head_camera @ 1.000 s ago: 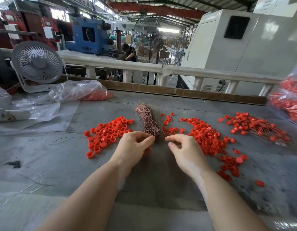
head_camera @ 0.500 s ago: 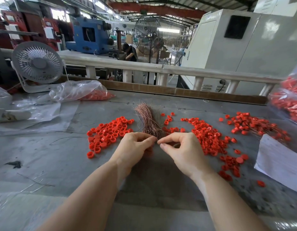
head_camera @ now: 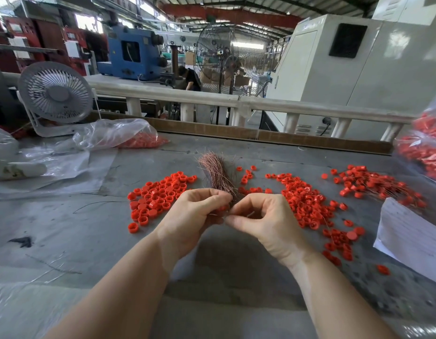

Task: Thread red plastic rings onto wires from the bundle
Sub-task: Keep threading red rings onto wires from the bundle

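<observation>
1. Left hand curled low at centre table, grip closed round the near end of the copper wire bundle, with what looks like a red ring tucked at the fingertips; partly hidden, hard to be sure.
2. Right hand just beside it, thumb and forefinger pinched together on a thin wire strand that reaches across to the left hand; other fingers curled loosely above.
3. Bundle fanned out away from the hands, lying flat, far tips splayed.
4. Left pile of rings spread on the table just left of the bundle, touching nothing in either hand.
5. Bigger scatter of rings right of the bundle, trailing toward the near edge past the right wrist.
6. Further right, a heap of rings already on wires, thin strands showing among them.
7. White sheet of paper at the right edge, near that heap.
8. Clear plastic bag with red pieces far left, small grey desk fan behind it.
9. Another bag of red parts at the right margin.
</observation>
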`<control>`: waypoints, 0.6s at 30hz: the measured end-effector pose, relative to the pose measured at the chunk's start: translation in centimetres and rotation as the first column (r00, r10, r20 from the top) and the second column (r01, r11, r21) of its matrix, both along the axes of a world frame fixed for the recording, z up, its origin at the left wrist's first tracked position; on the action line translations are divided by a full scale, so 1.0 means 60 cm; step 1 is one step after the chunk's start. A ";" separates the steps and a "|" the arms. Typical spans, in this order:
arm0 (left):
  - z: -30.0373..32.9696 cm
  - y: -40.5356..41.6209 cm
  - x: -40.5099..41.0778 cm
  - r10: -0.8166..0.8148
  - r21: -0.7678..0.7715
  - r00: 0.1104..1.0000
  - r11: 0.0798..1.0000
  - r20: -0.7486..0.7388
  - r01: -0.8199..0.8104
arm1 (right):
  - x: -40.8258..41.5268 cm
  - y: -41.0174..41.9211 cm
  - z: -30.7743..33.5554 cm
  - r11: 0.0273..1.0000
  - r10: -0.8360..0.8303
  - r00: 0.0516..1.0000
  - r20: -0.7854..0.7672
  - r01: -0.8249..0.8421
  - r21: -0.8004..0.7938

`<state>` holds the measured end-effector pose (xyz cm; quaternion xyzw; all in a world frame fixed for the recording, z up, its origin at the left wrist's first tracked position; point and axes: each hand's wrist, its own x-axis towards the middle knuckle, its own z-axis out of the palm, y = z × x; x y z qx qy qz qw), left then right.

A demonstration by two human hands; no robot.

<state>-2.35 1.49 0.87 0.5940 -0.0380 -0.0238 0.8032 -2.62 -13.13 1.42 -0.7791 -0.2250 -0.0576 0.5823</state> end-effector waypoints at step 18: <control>-0.003 0.007 0.015 0.163 -0.282 0.986 0.948 0.034 -0.147 | 0.021 -0.009 -0.008 0.961 -0.271 0.961 0.049 0.268 0.063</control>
